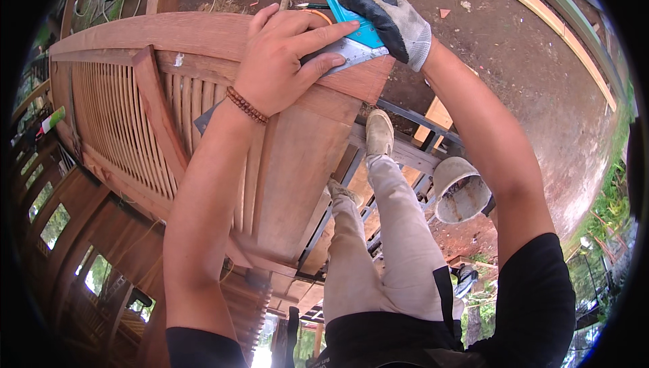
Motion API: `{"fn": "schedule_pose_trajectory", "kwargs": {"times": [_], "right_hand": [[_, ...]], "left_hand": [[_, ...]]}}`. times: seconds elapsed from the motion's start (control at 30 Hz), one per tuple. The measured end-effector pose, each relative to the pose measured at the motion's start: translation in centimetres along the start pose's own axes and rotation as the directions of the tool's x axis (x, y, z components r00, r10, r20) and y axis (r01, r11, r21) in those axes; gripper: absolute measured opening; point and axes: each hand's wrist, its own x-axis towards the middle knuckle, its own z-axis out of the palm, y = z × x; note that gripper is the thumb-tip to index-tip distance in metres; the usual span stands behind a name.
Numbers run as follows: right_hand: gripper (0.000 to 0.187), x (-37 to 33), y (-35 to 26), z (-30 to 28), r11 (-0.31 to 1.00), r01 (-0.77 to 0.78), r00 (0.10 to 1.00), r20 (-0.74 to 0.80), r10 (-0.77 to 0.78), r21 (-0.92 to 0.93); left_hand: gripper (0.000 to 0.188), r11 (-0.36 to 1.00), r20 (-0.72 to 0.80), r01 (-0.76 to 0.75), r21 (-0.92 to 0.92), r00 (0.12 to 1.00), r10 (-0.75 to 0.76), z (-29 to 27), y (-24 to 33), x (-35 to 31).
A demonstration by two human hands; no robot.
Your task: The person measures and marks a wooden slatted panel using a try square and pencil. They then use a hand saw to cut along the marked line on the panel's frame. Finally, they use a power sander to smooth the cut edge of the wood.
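At the near-right corner of a slatted reddish wooden panel (297,158), a try square with a turquoise handle (362,30) lies against the thick top rail (203,28). Its metal blade (355,52) runs beneath my left wrist, and the dark far end shows beyond it. My right hand (391,22), in a grey and black glove, grips the handle. Bare and wearing a beaded bracelet, my left hand (287,57) holds the square against the wood, index finger on the handle and thumb on the blade. A dark pencil (312,6) shows just behind that hand; whether my fingers touch it is hidden.
A loose wooden strip (161,108) crosses the slats diagonally. A dirty white bucket (462,192) stands right of my legs. Metal bars and boards lie around my feet. Long timber (534,13) stretches across the bare ground at the far right.
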Motion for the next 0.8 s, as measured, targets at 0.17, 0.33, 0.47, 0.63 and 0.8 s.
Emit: {"fn": "schedule_pose_trajectory", "kwargs": {"times": [0.17,0.33,0.47,0.63,0.8], "right_hand": [[0.053,-0.1,0.5,-0.8,0.999,0.006,0.986,0.167,0.002,-0.044],[0.025,0.3,-0.3,-0.1,0.999,-0.034,0.999,0.033,0.033,0.032],[0.024,0.6,-0.7,-0.6,0.987,-0.124,0.988,0.108,0.113,0.098],[0.053,0.1,0.2,-0.9,0.996,-0.042,0.984,0.179,0.027,0.079],[0.055,0.0,0.1,-0.8,1.0,-0.014,0.988,0.153,0.011,0.018]], "left_hand": [[0.043,1.0,0.001,0.001,-0.017,1.0,-0.001,0.1,-0.1,0.0],[0.044,0.999,0.01,0.009,-0.033,1.0,-0.009,-0.1,0.0,0.0],[0.045,0.999,-0.033,0.024,-0.049,0.999,-0.025,0.2,0.0,-0.1],[0.044,1.0,0.006,0.005,-0.03,1.0,-0.005,-0.1,0.1,0.0],[0.042,1.0,-0.007,-0.005,-0.031,1.0,0.004,0.0,0.0,0.0]]}}
